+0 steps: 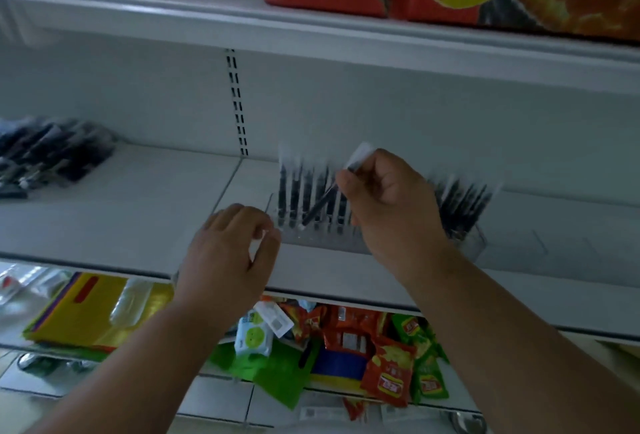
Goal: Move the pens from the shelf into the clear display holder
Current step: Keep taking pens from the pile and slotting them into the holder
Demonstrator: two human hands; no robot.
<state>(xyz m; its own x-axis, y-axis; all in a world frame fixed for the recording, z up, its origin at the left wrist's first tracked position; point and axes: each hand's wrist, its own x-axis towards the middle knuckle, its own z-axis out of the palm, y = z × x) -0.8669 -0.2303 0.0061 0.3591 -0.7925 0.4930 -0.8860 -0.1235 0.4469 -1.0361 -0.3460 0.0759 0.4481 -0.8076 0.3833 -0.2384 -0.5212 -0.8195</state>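
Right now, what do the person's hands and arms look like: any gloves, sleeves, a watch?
Both arms are bare to the frame edge: no sleeves show. The left hand and right hand wear no gloves, and no rings, watch or wristband are visible, though the picture is slightly blurred.

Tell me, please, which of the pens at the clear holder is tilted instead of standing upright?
The pen pinched in the right hand: it slants down-left toward the holder, while the other pens stand straight in their row.

Your view: dim, bluish cast; motion blur smears pens [313,191] and shelf [138,198]; wide-angle bends shelf edges.
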